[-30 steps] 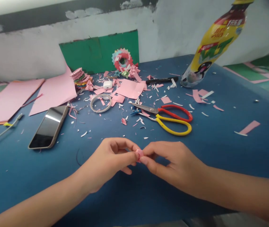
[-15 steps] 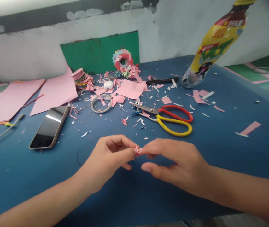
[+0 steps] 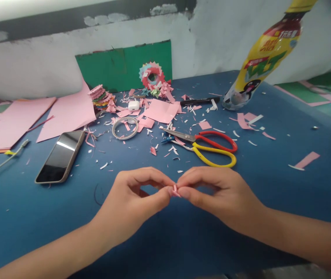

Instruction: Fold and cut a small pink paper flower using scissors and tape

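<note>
My left hand and my right hand meet fingertip to fingertip over the blue table. Between them they pinch a tiny folded pink paper piece; only a sliver of it shows past the thumbs and forefingers. Both hands are closed in a pinch, hovering just above the table near its front edge. Beyond the hands lie the scissors with one red and one yellow handle, blades pointing left.
A phone lies face up at the left, with a cable beside it. Pink paper sheets, a tape ring, white earbuds case, stacked folded pieces, a paper wreath, black marker and a bottle sit further back. Paper scraps are scattered about.
Both hands have closed tighter on the pink piece: the right hand's fingers, loosened half a second ago, now pinch it again, and the piece looks narrower than a second ago.
</note>
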A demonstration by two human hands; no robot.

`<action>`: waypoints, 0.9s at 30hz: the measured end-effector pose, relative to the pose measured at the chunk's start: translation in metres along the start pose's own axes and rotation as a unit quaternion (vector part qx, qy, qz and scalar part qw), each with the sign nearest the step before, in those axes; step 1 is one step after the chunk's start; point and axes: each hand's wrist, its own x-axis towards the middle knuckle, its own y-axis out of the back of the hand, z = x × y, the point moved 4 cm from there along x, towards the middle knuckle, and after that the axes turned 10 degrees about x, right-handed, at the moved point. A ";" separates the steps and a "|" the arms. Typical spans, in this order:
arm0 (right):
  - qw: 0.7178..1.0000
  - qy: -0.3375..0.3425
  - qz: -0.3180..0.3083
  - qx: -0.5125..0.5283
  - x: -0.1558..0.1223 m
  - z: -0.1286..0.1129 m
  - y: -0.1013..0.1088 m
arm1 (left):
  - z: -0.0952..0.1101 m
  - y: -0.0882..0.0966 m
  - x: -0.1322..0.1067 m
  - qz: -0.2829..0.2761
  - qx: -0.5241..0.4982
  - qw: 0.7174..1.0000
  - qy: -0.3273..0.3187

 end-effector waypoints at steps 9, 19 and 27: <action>0.989 -0.098 -0.024 0.111 0.000 0.010 -0.005 | 0.010 0.001 -0.004 0.023 0.077 0.991 -0.106; 0.982 0.099 -0.156 -0.031 -0.001 0.000 0.000 | 0.006 -0.006 -0.007 -0.042 0.164 0.962 -0.215; 0.980 0.155 -0.119 -0.046 -0.001 -0.016 0.008 | 0.008 0.000 -0.007 -0.063 0.026 0.990 -0.125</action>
